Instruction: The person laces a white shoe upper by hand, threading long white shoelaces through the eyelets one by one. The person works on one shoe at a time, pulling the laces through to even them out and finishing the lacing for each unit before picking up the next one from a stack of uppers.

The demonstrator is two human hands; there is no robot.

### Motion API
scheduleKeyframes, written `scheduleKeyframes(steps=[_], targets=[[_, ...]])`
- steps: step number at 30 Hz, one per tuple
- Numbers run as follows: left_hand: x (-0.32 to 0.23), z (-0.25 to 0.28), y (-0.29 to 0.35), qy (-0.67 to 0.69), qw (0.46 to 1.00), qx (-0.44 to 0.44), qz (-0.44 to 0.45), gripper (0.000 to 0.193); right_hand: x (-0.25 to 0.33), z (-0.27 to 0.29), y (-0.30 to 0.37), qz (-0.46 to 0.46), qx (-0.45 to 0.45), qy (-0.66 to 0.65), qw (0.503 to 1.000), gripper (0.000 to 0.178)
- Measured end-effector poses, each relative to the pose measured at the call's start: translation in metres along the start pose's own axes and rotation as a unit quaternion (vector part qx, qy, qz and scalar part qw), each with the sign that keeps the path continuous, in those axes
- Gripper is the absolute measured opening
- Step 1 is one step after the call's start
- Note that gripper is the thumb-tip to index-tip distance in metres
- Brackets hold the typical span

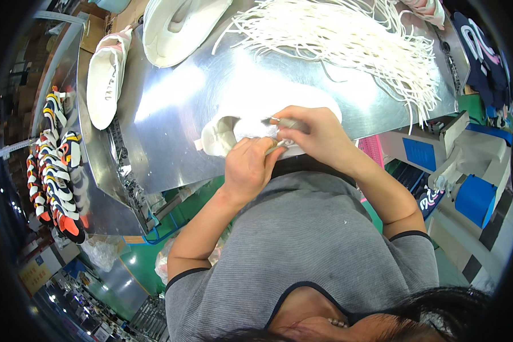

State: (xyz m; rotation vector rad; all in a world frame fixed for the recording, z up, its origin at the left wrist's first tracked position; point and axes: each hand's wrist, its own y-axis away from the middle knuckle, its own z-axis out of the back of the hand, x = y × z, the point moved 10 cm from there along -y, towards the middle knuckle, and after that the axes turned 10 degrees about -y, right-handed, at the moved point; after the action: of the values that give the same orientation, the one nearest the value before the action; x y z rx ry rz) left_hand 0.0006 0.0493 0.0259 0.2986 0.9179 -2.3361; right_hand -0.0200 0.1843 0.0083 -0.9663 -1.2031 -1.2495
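Observation:
A white shoe (pixel 215 138) lies on the metal table right in front of me, its heel opening to the left and its toe to the right. My left hand (pixel 248 166) is closed, pinching the near edge of the shoe's lacing area; whether a lace end is also between the fingers is hidden. My right hand (pixel 316 135) grips a small hand tool (pixel 292 125) with a greyish handle, blurred by motion. Its thin tip points left over the shoe's lacing area. White padding shows inside the shoe.
A big heap of loose white shoelaces (pixel 342 43) covers the far right of the metal table (pixel 165 134). Two pale shoes, one laced (pixel 104 85) and one larger (pixel 179 31), stand far left. Colourful shoe parts (pixel 57 171) sit left; blue-and-white bins (pixel 476 199) stand right.

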Motion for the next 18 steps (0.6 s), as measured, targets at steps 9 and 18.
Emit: scheduleKeyframes(steps=[9, 18], targets=[[0.028, 0.000, -0.015, 0.070, 0.977, 0.088, 0.181, 0.072, -0.030, -0.002, -0.020, -0.058, -0.070, -0.223, 0.971, 0.010], [0.062, -0.001, 0.001, 0.056, 0.943, -0.026, 0.326, 0.042, -0.011, -0.005, -0.021, -0.010, -0.089, -0.120, 0.989, 0.022]])
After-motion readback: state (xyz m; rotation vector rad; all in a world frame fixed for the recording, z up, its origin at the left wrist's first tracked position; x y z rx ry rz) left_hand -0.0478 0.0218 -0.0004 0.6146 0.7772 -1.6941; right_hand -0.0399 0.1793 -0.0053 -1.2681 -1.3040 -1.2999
